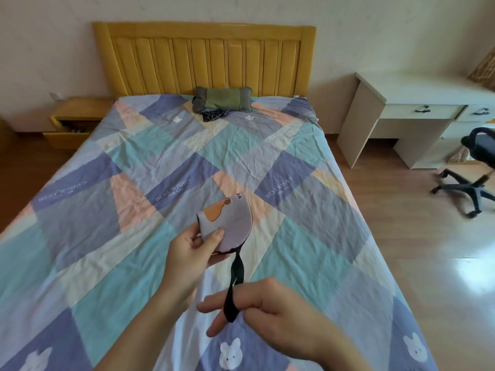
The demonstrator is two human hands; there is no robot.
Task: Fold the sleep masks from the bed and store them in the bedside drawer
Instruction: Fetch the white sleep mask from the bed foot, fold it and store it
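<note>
Bed (pixel 150 145) with patchwork cover fills the scene; yellow headboard (pixel 203 57) at far end. Bedside drawer (pixel 70 129) stands pulled open at far left. Green pillow (pixel 222 99) lies far centre, dark cloth (pixel 214 114) just beside it. Sleep mask (pixel 232 223), folded over, is held above the near centre of the bed. Left hand (pixel 191 250): grip closed on the mask. Right hand (pixel 270 309): grip pinched on the black strap (pixel 235 285), looped over a finger.
</note>
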